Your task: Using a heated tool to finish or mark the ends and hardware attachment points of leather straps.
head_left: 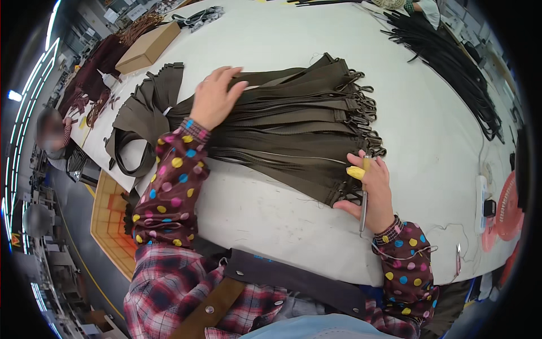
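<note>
Hands [217,96] on olive straps [293,133].

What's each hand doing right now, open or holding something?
Left hand: open, palm flat on the fanned olive straps.
Right hand: closed around a thin metal tool, at the straps' clip ends.

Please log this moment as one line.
left hand: flat on straps | right hand: holds tool, at clips

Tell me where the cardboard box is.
In the head view, the cardboard box lies at the table's far left, beyond the olive straps and beside dark brown straps.
</note>
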A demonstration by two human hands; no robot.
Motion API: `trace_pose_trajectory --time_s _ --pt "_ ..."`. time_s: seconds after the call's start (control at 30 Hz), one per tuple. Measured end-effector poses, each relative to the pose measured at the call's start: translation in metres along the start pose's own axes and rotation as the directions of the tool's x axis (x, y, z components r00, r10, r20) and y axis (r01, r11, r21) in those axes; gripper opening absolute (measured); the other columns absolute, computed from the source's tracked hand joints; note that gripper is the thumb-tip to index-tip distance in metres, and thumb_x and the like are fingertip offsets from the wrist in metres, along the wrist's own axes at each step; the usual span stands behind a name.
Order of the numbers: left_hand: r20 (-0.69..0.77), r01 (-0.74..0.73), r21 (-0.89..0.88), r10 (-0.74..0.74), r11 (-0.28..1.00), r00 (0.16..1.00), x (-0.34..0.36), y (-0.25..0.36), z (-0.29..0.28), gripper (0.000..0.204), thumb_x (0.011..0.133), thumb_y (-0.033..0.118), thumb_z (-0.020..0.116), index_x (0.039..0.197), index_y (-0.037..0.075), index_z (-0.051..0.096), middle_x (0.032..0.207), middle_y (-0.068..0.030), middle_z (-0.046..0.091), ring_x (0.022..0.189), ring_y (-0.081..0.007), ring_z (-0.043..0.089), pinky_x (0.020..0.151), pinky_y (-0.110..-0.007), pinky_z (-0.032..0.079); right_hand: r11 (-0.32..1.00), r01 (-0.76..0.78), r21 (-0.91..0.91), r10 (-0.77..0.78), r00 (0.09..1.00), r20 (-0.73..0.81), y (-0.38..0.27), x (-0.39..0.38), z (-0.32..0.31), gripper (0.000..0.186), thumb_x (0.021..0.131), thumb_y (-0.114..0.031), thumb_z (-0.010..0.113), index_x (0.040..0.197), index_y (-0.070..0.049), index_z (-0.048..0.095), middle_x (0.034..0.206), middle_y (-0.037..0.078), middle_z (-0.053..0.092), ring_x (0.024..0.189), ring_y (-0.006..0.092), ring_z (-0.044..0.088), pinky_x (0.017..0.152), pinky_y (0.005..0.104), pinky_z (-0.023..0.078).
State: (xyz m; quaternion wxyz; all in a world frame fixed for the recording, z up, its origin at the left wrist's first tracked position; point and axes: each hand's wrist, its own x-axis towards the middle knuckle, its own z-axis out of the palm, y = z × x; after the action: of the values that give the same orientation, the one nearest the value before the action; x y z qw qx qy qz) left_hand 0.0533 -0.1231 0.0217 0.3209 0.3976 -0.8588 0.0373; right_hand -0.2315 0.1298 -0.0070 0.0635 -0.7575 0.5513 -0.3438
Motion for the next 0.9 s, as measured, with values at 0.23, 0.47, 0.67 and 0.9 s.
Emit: trace_pose_trajectory --time_s 0.23,0.47,0.67,0.9 --pt "0.025 0.292 -0.089 -0.291 0.952 0.956 -0.067 -0.081 -0.043 0.036 0.092 0.031 0.051 0.114 0.004 0.057 0.104 -0.0164 0.063 0.097 -0.0311 0.06 0.085 -0.037 0.046 0.999 -0.019 0.041 0.02 1.0 -0.015 0.012 0.007 0.013 0.063 0.061 -0.028 0.083 0.113 -0.01 0.052 0.13 0.008 0.052 0.128 0.0315 0.038 0.106 0.0476 0.023" --pt "-0.065 0.26 -0.056 -0.263 0.964 0.963 -0.046 -0.089 -0.034 0.031 0.093 0.027 0.051 0.113 0.004 0.058 0.102 -0.0141 0.063 0.094 -0.0288 0.062 0.08 -0.036 0.047 0.993 0.064 0.101 -0.061 0.998 -0.029 0.038 0.032 0.014 0.063 0.06 -0.021 0.084 0.114 -0.01 0.052 0.133 0.011 0.049 0.128 0.031 0.038 0.104 0.0391 0.032" --pt "-0.039 -0.317 -0.199 0.316 0.927 0.948 -0.06 0.027 -0.018 0.016 0.083 0.008 0.061 0.099 0.008 0.061 0.097 -0.0045 0.061 0.087 -0.0222 0.056 0.075 -0.033 0.042 0.99 0.143 -0.005 -0.143 0.985 -0.091 0.066 0.057 0.013 0.065 0.058 -0.028 0.083 0.113 -0.011 0.053 0.132 0.007 0.05 0.124 0.0285 0.043 0.102 0.0374 0.034" --pt "0.242 -0.458 -0.187 0.493 0.869 0.836 -0.048 0.121 0.021 0.036 0.076 0.025 0.07 0.107 0.011 0.059 0.099 -0.0038 0.053 0.087 -0.021 0.051 0.072 -0.031 0.04 0.99 0.083 -0.115 -0.11 0.961 -0.253 0.066 0.052 0.01 0.053 0.068 -0.028 0.078 0.11 -0.01 0.053 0.123 0.006 0.056 0.114 0.0287 0.049 0.095 0.0375 0.037"
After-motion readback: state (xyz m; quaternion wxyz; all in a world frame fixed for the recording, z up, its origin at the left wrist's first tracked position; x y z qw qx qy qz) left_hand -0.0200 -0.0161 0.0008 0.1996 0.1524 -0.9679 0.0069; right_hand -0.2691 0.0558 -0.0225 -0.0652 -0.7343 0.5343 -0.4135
